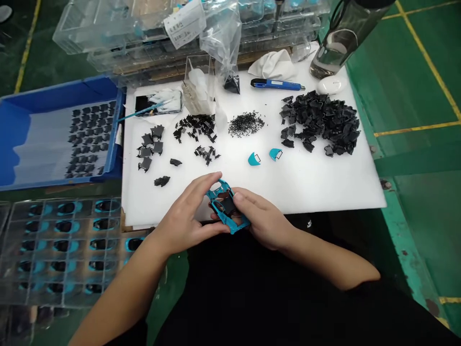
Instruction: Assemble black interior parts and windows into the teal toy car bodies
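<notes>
Head view shows my two hands sharing one teal frame (224, 220), tilted over the near edge of the white board (309, 185). My left hand (182, 216) spans it, fingers at the far end and thumb at the near one; my right hand (264, 216) closes on its other side, thumb beside the dark piece (228, 205) seated inside. I judge it light and stiff, probably moulded plastic, smooth enough to slide under dry fingers. Its open middle looks thin and might flex or crack if squeezed, so I'd grip the solid ends and outer rails, keeping pressure off that dark piece
</notes>
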`<control>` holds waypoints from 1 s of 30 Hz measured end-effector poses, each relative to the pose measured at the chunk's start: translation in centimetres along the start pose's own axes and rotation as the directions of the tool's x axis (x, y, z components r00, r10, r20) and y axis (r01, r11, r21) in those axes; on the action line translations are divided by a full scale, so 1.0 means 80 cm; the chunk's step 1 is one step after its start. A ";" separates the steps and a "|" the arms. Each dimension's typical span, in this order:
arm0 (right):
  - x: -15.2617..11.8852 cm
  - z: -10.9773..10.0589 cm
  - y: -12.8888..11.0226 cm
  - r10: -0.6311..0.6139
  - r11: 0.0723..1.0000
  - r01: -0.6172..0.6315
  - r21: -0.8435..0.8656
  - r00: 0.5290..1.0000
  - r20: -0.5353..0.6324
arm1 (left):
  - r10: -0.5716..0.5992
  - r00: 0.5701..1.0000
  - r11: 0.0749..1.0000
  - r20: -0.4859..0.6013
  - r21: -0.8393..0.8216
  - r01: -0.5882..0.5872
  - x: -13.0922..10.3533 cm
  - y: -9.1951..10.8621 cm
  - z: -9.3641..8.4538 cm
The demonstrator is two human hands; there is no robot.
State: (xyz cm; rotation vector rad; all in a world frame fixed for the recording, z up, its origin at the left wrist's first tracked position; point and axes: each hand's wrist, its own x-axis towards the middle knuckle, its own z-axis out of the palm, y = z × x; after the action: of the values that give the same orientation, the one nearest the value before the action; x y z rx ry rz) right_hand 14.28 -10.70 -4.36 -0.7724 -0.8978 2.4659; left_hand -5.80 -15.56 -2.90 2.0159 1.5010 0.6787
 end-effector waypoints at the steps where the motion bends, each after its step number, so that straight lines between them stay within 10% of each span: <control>1: -0.002 -0.001 -0.001 -0.010 0.998 0.011 -0.057 1.000 0.020 | 0.001 1.000 1.000 -0.012 -0.004 -0.001 -0.002 -0.001 0.002; 8: -0.011 -0.001 -0.008 -0.112 0.872 0.116 -0.475 0.993 0.037 | 0.014 0.999 0.999 -0.038 -0.034 -0.015 -0.007 -0.004 0.008; 30: -0.009 0.011 0.001 -0.047 0.933 0.014 -0.359 0.996 -0.082 | 0.185 0.977 0.965 -0.110 0.207 -0.160 -0.008 0.016 0.007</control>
State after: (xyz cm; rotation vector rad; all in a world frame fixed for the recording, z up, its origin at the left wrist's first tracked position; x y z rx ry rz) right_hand 14.28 -11.55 -3.57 -0.9707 -1.3355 2.2464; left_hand -4.66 -16.55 -2.49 2.3137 1.5288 0.7683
